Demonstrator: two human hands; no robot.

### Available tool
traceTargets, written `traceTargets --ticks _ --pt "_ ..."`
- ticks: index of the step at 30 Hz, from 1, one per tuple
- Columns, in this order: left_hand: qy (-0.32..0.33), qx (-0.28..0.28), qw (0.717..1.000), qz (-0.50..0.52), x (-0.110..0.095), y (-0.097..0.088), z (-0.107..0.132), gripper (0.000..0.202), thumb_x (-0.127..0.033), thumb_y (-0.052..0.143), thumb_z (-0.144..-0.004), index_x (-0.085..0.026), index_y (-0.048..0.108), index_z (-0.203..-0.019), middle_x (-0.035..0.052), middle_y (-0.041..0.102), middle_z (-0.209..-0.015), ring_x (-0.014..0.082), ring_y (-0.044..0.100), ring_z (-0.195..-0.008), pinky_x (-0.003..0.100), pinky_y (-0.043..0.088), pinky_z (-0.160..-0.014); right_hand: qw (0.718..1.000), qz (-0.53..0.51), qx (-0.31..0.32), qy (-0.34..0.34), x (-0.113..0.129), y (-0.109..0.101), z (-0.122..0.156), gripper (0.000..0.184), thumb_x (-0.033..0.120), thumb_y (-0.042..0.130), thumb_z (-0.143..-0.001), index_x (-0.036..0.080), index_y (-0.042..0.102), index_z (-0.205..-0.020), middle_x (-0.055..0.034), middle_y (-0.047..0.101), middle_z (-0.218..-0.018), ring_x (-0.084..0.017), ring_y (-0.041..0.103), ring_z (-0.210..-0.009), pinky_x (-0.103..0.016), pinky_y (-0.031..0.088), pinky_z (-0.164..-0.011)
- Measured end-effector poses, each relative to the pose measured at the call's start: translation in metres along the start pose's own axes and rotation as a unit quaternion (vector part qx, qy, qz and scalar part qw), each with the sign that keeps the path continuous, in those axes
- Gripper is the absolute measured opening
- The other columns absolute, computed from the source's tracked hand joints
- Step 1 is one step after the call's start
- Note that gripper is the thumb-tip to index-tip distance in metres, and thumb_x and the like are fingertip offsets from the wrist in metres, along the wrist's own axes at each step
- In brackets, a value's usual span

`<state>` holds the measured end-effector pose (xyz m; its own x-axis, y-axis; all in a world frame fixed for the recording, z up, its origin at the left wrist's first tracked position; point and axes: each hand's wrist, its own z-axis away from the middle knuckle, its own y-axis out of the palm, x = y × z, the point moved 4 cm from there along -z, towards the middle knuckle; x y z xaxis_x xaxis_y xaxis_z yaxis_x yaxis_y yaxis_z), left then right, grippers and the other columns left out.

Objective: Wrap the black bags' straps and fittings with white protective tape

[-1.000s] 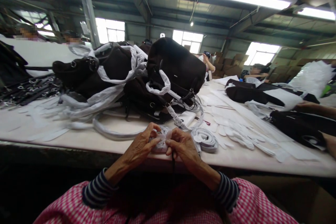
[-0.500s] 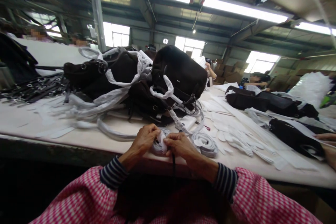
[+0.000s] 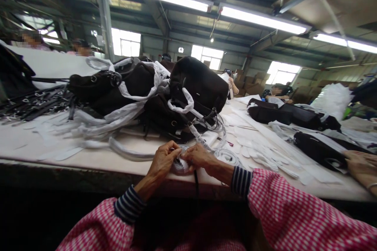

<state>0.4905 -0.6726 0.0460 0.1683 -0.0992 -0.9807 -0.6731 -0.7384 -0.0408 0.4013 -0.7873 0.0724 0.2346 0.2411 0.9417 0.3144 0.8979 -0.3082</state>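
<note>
Matt black fabric handbags (image 3: 198,80) carry small shiny metal rings (image 3: 114,79), and their handles are sleeved in crinkled white plastic film (image 3: 188,104). A crumpled white film strip (image 3: 180,164) has the same soft sheen. Matt white sheet cut-outs (image 3: 259,151) lie on the smooth pale worktop (image 3: 44,145), beside a matt pink gingham cloth sleeve (image 3: 282,208).

Nothing legible anywhere in view; no words, labels, brands or numbers can be read

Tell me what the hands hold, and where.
The left hand and right hand pinch bunched white wrapping on a black strap; the exact spot is hidden.
</note>
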Motion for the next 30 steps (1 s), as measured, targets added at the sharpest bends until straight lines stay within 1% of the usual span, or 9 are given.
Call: traceTargets --ticks 5,8,11,14,19,22,25,28,30 --pt "-0.014 0.025 0.999 0.026 -0.001 0.001 0.003 0.029 -0.045 0.070 -0.075 -0.018 0.061 -0.073 -0.0001 0.066 -0.069 0.0150 0.058 -0.066 0.025 0.043 -0.063 1.000 0.025 -0.007 -0.011 -0.008 0.000 -0.003 0.033 0.027 0.068 -0.078 0.019 0.057 -0.049 -0.0008 0.058 -0.050 -0.011 0.050 -0.045 -0.022 0.036 -0.043" --pt "-0.036 0.043 0.998 0.026 0.004 -0.002 -0.003 0.038 -0.055 0.069 -0.077 -0.018 0.060 -0.072 -0.0004 0.062 -0.066 0.0132 0.053 -0.058 0.023 0.038 -0.054 0.999 0.039 -0.008 -0.021 -0.013 0.000 -0.001 0.037 0.037 0.071 -0.082 0.018 0.060 -0.052 -0.0004 0.057 -0.049 -0.011 0.050 -0.043 -0.022 0.033 -0.043" --pt "-0.066 0.069 0.995 0.022 0.008 -0.005 -0.011 0.046 -0.062 0.071 -0.073 -0.017 0.061 -0.074 -0.0019 0.059 -0.060 0.0117 0.047 -0.050 0.023 0.031 -0.046 0.996 0.063 -0.044 -0.040 -0.017 -0.001 0.002 0.038 0.043 0.071 -0.084 0.017 0.063 -0.058 0.0013 0.056 -0.049 -0.011 0.051 -0.044 -0.022 0.033 -0.045" --pt "-0.089 0.105 0.990 0.018 0.005 -0.006 -0.015 0.048 -0.058 0.080 -0.065 -0.015 0.066 -0.082 0.0004 0.065 -0.067 0.0124 0.052 -0.054 0.022 0.034 -0.049 0.987 0.103 -0.097 -0.078 -0.020 -0.002 0.006 0.037 0.043 0.070 -0.086 0.017 0.065 -0.061 0.0011 0.057 -0.052 -0.012 0.053 -0.050 -0.022 0.034 -0.049" --pt "-0.104 0.162 0.981 0.010 -0.007 -0.008 -0.014 0.052 -0.066 0.068 -0.079 -0.014 0.068 -0.076 0.0020 0.066 -0.068 0.0113 0.049 -0.055 0.022 0.027 -0.049 0.970 0.155 -0.136 -0.132 -0.019 -0.002 0.009 0.041 0.046 0.067 -0.090 0.016 0.068 -0.063 -0.0001 0.057 -0.056 -0.014 0.052 -0.058 -0.024 0.034 -0.053" --pt "-0.110 0.178 0.978 0.002 -0.007 -0.012 -0.017 0.041 -0.055 0.076 -0.075 -0.014 0.070 -0.078 0.0017 0.067 -0.069 0.0118 0.052 -0.059 0.022 0.030 -0.053 0.970 0.149 -0.132 -0.136 -0.022 -0.001 0.007 0.043 0.050 0.064 -0.092 0.016 0.070 -0.065 -0.0004 0.057 -0.057 -0.014 0.051 -0.058 -0.024 0.033 -0.053" --pt "-0.117 0.192 0.974 -0.014 -0.003 -0.013 -0.022 0.034 -0.044 0.081 -0.071 -0.013 0.075 -0.081 0.0038 0.070 -0.073 0.0137 0.057 -0.063 0.023 0.035 -0.056 0.972 0.132 -0.133 -0.141 -0.028 -0.001 0.005 0.039 0.048 0.066 -0.091 0.017 0.072 -0.068 -0.0007 0.059 -0.059 -0.015 0.053 -0.059 -0.025 0.035 -0.054" --pt "-0.113 0.187 0.975 -0.029 -0.001 -0.010 -0.024 0.030 -0.041 0.078 -0.070 -0.012 0.074 -0.080 0.0026 0.068 -0.069 0.0132 0.055 -0.060 0.023 0.036 -0.056 0.974 0.111 -0.142 -0.139 -0.031 -0.001 0.004 0.033 0.045 0.068 -0.090 0.018 0.072 -0.070 -0.0004 0.062 -0.061 -0.016 0.056 -0.061 -0.026 0.037 -0.056" --pt "-0.104 0.170 0.979 -0.038 -0.001 -0.006 -0.024 0.029 -0.040 0.076 -0.070 -0.013 0.071 -0.077 0.0013 0.066 -0.067 0.0126 0.054 -0.060 0.023 0.036 -0.057 0.969 0.100 -0.172 -0.147 -0.029 -0.003 0.006 0.024 0.040 0.072 -0.086 0.020 0.069 -0.073 0.0008 0.064 -0.067 -0.016 0.057 -0.064 -0.026 0.039 -0.060"
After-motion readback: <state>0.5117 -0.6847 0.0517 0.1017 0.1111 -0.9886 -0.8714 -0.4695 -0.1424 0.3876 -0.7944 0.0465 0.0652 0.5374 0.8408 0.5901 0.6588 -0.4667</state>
